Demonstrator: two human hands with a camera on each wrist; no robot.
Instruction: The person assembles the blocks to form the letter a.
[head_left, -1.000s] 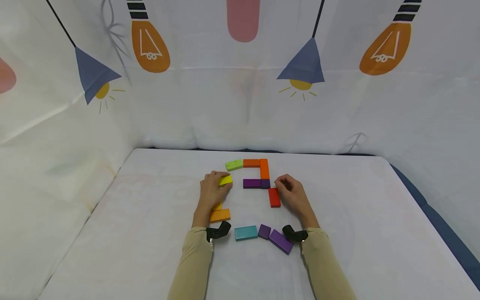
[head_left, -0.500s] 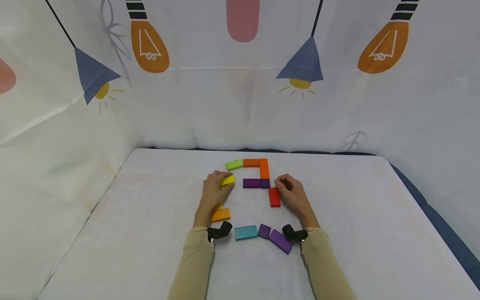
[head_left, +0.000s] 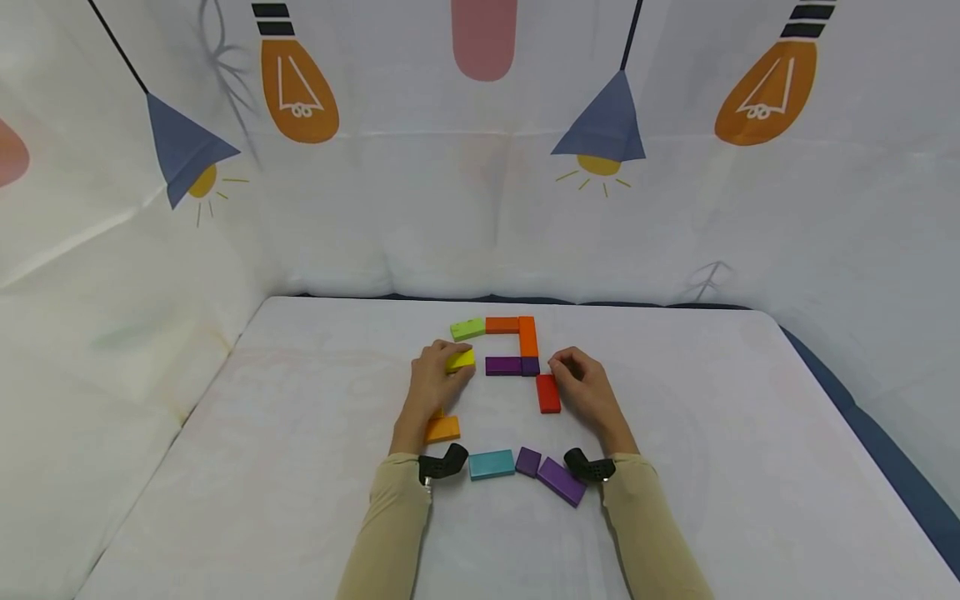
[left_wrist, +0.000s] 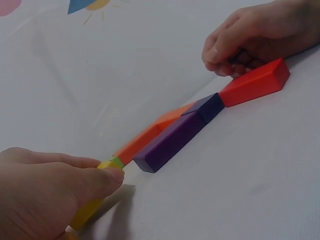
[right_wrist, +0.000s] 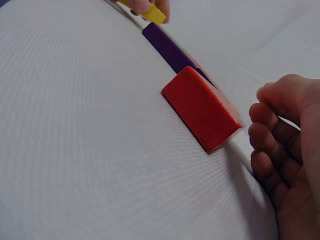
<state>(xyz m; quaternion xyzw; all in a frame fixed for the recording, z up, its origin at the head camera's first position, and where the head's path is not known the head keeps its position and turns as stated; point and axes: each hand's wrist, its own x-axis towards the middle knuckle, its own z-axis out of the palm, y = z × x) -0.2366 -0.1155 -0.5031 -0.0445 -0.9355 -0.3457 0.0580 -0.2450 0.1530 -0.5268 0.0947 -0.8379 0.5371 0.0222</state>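
A yellow block [head_left: 461,360] is pinched between the thumb and fingers of my left hand [head_left: 432,383], and the left wrist view shows the same yellow block [left_wrist: 90,212] close up. To its right lies a purple block [head_left: 503,367], which meets a small dark purple block [head_left: 530,366]. Just below that sits a red block [head_left: 548,394]. My right hand [head_left: 588,392] rests beside the red block, fingers loosely curled and holding nothing; in the right wrist view a gap separates it from the red block [right_wrist: 202,110].
Behind are a lime green block [head_left: 468,329] and two orange blocks [head_left: 502,325] forming a corner. Near my left wrist lies an amber block [head_left: 442,430], partly covered. Closer to me are a teal block [head_left: 491,465], a small purple block [head_left: 528,461] and a longer purple one.
My left hand has slid a little to the right with the yellow block, nearing the purple block. The right hand has stayed in place.
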